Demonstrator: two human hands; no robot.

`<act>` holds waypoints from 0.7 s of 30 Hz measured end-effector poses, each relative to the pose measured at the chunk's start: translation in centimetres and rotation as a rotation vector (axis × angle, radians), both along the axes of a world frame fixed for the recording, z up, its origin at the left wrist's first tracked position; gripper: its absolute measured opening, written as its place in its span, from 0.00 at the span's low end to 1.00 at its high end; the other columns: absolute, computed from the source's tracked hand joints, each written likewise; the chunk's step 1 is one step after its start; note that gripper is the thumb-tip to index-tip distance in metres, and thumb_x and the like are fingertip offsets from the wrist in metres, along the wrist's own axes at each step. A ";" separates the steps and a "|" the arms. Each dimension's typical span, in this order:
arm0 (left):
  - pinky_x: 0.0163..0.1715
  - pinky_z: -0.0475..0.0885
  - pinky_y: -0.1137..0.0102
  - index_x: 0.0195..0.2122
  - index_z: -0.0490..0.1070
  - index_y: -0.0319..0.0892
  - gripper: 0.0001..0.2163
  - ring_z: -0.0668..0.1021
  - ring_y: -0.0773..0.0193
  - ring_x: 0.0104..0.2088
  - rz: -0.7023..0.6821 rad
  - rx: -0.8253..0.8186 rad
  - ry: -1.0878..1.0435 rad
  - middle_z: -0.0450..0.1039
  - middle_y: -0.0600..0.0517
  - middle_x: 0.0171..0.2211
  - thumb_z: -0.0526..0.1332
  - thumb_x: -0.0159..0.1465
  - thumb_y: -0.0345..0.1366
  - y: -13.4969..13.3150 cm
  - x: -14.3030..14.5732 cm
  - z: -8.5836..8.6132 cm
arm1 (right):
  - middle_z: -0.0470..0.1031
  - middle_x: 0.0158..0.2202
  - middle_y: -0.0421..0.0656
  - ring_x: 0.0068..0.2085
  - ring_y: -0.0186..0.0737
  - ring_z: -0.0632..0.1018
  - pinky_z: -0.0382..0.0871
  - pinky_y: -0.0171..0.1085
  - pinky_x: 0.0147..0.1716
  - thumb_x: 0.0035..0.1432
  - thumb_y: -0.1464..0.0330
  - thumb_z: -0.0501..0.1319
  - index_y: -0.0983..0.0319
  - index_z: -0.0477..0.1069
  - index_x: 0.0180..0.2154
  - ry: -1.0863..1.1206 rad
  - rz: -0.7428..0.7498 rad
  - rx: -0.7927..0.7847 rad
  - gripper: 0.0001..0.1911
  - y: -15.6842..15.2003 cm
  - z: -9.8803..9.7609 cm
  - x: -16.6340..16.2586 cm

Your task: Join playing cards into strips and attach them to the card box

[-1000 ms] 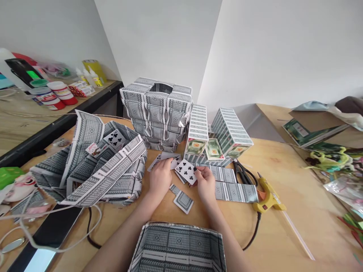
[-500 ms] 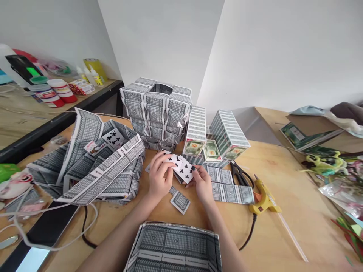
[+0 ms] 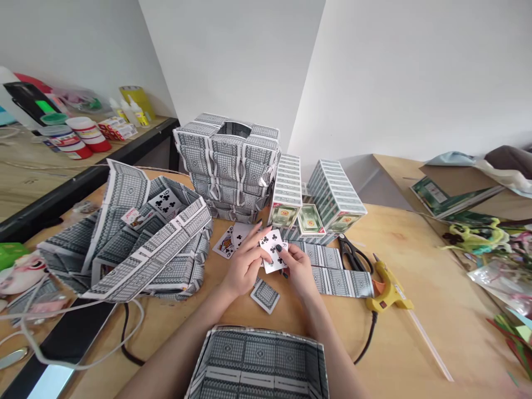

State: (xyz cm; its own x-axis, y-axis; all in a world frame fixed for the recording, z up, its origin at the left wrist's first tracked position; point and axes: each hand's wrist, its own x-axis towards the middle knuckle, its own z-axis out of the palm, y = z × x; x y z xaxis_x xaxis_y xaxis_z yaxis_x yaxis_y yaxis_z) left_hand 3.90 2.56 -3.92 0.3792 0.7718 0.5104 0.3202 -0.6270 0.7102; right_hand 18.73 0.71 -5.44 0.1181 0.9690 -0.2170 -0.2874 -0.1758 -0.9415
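Observation:
Above the middle of the table, my right hand (image 3: 297, 269) pinches a few playing cards (image 3: 272, 244), a six of clubs on top, with the thumb on its face. My left hand (image 3: 246, 269) grips the left side of the same cards, its fingers along their edge. Just beyond the left hand lie face-up cards (image 3: 224, 244), one a court card. Below the hands rests a face-down card (image 3: 265, 296) with a grey patterned back. To the right of my right hand, a strip of joined cards (image 3: 336, 281) lies flat.
A lidded box built of cards (image 3: 228, 166) stands behind, beside stacked card packs (image 3: 338, 191). A folded-card structure (image 3: 149, 244) sits left. Scissors (image 3: 355, 255) and a yellow glue gun (image 3: 386, 291) lie right. A card-covered box (image 3: 255, 360) is nearest me; a cable (image 3: 124, 332) crosses the left side.
The cards in my hands have been squared from a fan into a tighter stack. My left hand has shifted right, and the face-up cards on the table behind it now show.

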 end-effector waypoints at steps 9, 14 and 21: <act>0.37 0.71 0.69 0.40 0.69 0.40 0.10 0.75 0.61 0.39 0.253 -0.432 -0.393 0.74 0.48 0.38 0.54 0.58 0.34 1.0 0.3 -0.4 | 0.71 0.24 0.38 0.21 0.29 0.67 0.58 0.28 0.18 0.48 0.58 0.62 0.62 0.68 0.30 0.023 0.011 0.031 0.14 -0.1 0.3 -0.1; 0.24 0.70 0.73 0.28 0.71 0.38 0.07 0.73 0.66 0.25 0.171 -0.690 -0.390 0.71 0.53 0.23 0.57 0.54 0.36 1.2 0.4 -0.2 | 0.71 0.23 0.38 0.21 0.31 0.68 0.60 0.29 0.18 0.48 0.56 0.61 0.62 0.68 0.30 -0.059 0.033 0.059 0.16 -0.2 0.5 -0.2; 0.22 0.68 0.75 0.27 0.73 0.38 0.07 0.72 0.66 0.23 0.173 -0.668 -0.403 0.71 0.54 0.21 0.59 0.53 0.35 1.3 0.4 -0.2 | 0.69 0.19 0.38 0.19 0.33 0.68 0.62 0.32 0.18 0.50 0.52 0.57 0.61 0.65 0.24 -0.146 0.022 0.064 0.19 0.0 -0.2 -0.2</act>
